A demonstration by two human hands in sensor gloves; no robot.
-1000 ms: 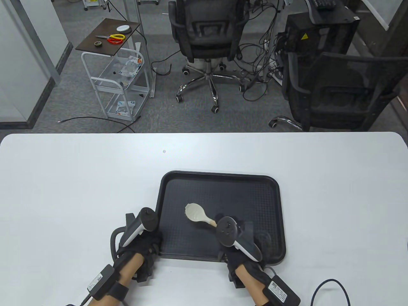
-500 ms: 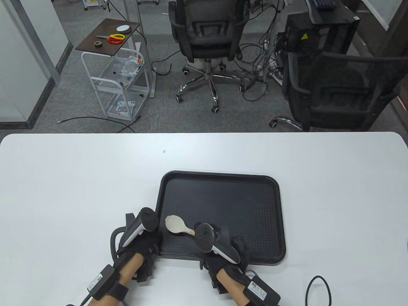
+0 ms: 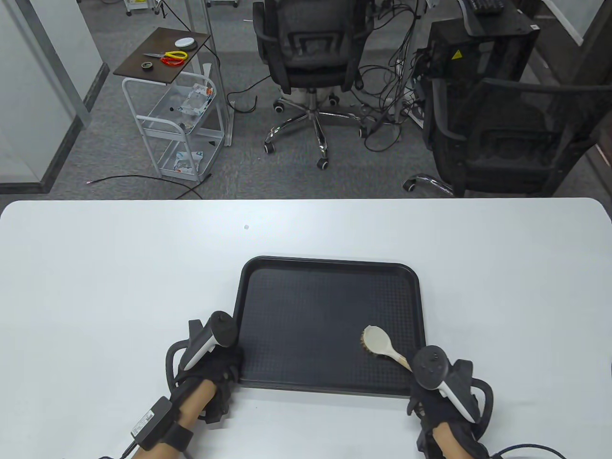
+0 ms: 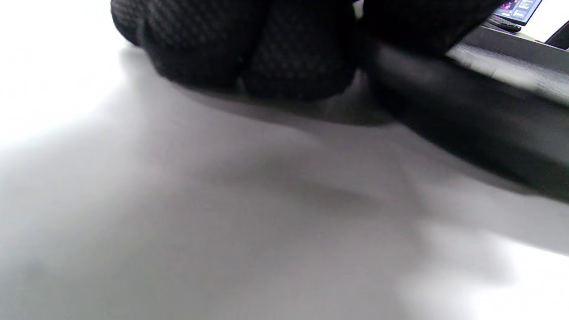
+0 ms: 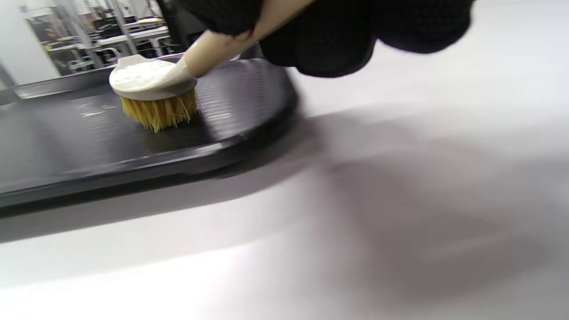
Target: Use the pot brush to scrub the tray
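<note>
White table [image 3: 119, 267]: black tray [image 3: 330, 267] holds pot brush [image 3: 377, 340], right hand [image 3: 442, 382] gripping; left hand [image 3: 210, 356] pinching tray edge.

Beyond the white table [image 3: 143, 267], two black office chairs [image 3: 311, 52] are standing on grey carpet; a white wire cart [image 3: 174, 129] is carrying yellow and red scissors [image 3: 173, 57] on its dark top; cables [image 3: 387, 105] are trailing across the floor.

Table view looks steeply down from above the near edge; both wrist views sit low and close beneath the fingers [image 4: 249, 49], grazing the table [image 3: 119, 267], each sharing the tray [image 5: 146, 153] rim with it.
</note>
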